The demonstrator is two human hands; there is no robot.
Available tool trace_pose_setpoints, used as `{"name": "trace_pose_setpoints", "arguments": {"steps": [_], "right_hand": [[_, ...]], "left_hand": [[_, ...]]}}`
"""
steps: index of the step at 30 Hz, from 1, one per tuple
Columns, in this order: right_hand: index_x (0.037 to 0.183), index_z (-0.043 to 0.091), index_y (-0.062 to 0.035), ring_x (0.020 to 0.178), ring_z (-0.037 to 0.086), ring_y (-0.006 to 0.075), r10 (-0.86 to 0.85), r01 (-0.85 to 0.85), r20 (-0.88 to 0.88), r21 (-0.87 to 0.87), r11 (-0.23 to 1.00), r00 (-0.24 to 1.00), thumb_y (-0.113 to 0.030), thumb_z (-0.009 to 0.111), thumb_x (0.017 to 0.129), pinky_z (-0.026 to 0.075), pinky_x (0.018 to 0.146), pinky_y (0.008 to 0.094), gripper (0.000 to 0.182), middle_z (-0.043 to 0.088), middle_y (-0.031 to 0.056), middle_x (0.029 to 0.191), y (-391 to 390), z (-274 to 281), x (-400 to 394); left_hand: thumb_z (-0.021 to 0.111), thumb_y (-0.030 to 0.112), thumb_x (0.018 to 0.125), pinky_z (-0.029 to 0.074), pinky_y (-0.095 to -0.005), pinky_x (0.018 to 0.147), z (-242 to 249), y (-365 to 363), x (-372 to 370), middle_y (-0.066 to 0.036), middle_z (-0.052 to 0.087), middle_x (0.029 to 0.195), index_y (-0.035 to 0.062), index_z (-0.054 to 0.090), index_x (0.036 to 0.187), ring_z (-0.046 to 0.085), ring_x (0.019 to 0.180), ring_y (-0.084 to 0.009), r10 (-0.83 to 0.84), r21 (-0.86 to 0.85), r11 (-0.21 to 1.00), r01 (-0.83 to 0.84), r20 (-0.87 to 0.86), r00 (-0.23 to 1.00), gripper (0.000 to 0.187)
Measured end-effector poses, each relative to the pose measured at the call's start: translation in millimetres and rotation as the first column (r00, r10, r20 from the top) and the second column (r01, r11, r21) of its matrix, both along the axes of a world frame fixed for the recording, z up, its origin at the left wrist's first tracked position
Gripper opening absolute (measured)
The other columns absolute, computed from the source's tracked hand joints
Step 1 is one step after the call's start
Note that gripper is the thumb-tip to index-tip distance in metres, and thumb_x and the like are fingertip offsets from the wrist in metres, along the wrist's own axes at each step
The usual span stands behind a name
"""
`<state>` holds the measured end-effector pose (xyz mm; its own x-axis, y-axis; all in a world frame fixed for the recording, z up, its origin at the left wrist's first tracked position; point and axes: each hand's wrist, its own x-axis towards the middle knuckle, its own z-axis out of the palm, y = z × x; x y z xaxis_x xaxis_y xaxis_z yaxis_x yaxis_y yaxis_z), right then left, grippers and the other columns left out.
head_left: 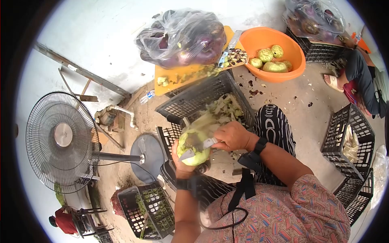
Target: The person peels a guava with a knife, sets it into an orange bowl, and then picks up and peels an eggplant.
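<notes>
My left hand (181, 160) cups a large, pale green kohlrabi (193, 148), partly peeled, from below and the left. In my right hand (233, 137), fingers closed, is a knife (209, 142); its grey blade lies across the kohlrabi, and its handle is mostly hidden by my fingers. Just beyond, a black plastic crate (174, 109) holds a heap of pale peelings (223, 109). The kohlrabi is over the crate's near side, between my knees.
An orange board (162, 83) bears a clear bag (182, 40) of purple vegetables and scraps. Several peeled vegetables sit in an orange basin (298, 60). A standing fan (63, 135) is at left. A crate of greens (150, 210) and other crates (350, 139) flank me. Another person's leg (360, 73) shows at right.
</notes>
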<state>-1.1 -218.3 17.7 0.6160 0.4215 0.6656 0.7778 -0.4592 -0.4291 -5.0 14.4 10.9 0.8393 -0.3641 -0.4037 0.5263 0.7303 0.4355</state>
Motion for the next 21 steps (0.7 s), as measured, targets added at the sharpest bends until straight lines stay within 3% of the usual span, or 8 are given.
{"name": "trace_pose_setpoints", "arguments": {"steps": [2, 6, 8, 10, 15, 17, 21], "right_hand": [[0.069, 0.053, -0.011, 0.055, 0.056, 0.0282, -0.018, 0.018, -0.062, 0.004, 1.0, 0.998, -0.038, 0.064, 0.081, 0.042, 0.049, 0.0389, 0.031, 0.053, 0.0073, 0.059, 1.9, -2.2, -2.5], [0.067, 0.055, -0.007, 0.054, 0.055, 0.0311, -0.131, 0.152, -0.213, 0.085, 0.985, 0.968, -0.034, 0.063, 0.082, 0.042, 0.05, 0.0409, 0.032, 0.053, 0.0118, 0.059, 16.3, -12.3, -0.2], [0.065, 0.054, -0.0025, 0.053, 0.053, 0.0344, -0.235, 0.298, -0.321, 0.162, 0.941, 0.917, -0.029, 0.061, 0.085, 0.041, 0.05, 0.0418, 0.034, 0.051, 0.0175, 0.057, 21.2, -24.0, 13.3], [0.067, 0.055, -0.0003, 0.051, 0.052, 0.0337, -0.211, 0.331, -0.406, 0.251, 0.91, 0.889, -0.027, 0.059, 0.087, 0.04, 0.049, 0.0397, 0.034, 0.051, 0.018, 0.057, 20.0, -13.9, 13.7], [0.073, 0.054, 0.0019, 0.049, 0.049, 0.0333, -0.133, 0.4, -0.558, 0.39, 0.829, 0.819, -0.023, 0.054, 0.091, 0.038, 0.048, 0.0368, 0.031, 0.05, 0.0189, 0.057, 16.3, -8.7, 17.1], [0.08, 0.054, 0.0008, 0.049, 0.051, 0.0334, -0.187, 0.375, -0.552, 0.249, 0.893, 0.813, -0.024, 0.055, 0.09, 0.039, 0.048, 0.0375, 0.027, 0.051, 0.0182, 0.057, 12.9, -0.8, 11.8], [0.083, 0.056, -0.0022, 0.056, 0.057, 0.0368, -0.184, 0.37, -0.514, 0.287, 0.884, 0.838, -0.026, 0.058, 0.086, 0.043, 0.052, 0.0422, 0.024, 0.055, 0.0174, 0.059, 16.0, -0.2, 7.7]], "left_hand": [[0.034, 0.058, 0.088, 0.051, -0.0558, 0.074, -0.9, -0.6, -1.1, -0.022, 0.056, 0.117, 0.0034, 0.047, 0.127, 0.058, 0.097, -0.0431, 0.048, 0.043, 0.998, -0.051, 0.079, 0.996, 0.068], [0.037, 0.052, 0.09, 0.048, -0.0503, 0.088, 1.7, -16.1, -9.5, -0.02, 0.056, 0.119, 0.0013, 0.046, 0.127, 0.058, 0.102, -0.0369, 0.114, 0.178, 0.969, -0.168, 0.28, 0.953, 0.064], [0.039, 0.046, 0.091, 0.045, -0.044, 0.095, 2.5, -25.1, -20.2, -0.019, 0.055, 0.121, -0.0017, 0.046, 0.128, 0.058, 0.106, -0.0315, -0.078, 0.338, 0.94, -0.047, 0.348, 0.934, 0.061], [0.039, 0.043, 0.092, 0.044, -0.0444, 0.097, 1.9, -27.6, -23.7, -0.018, 0.055, 0.123, -0.003, 0.045, 0.128, 0.055, 0.111, -0.0311, -0.136, 0.441, 0.897, 0.017, 0.239, 0.961, 0.059], [0.034, 0.058, 0.09, 0.046, -0.0524, 0.091, 1.8, -26.3, 0.5, -0.017, 0.052, 0.127, 0.0063, 0.045, 0.131, 0.053, 0.113, -0.0366, 0.067, 0.055, 0.996, -0.074, 0.134, 0.989, 0.067], [0.034, 0.06, 0.089, 0.046, -0.0529, 0.09, -0.5, -20.4, 6.2, -0.017, 0.051, 0.127, 0.0073, 0.044, 0.131, 0.052, 0.113, -0.0381, 0.102, 0.016, 0.994, -0.104, 0.125, 0.987, 0.068], [0.036, 0.062, 0.087, 0.043, -0.0544, 0.092, 7.9, -23.0, 2.0, -0.016, 0.049, 0.131, 0.0098, 0.042, 0.134, 0.049, 0.117, -0.0399, 0.151, -0.007, 0.988, -0.151, 0.146, 0.978, 0.07]]}}
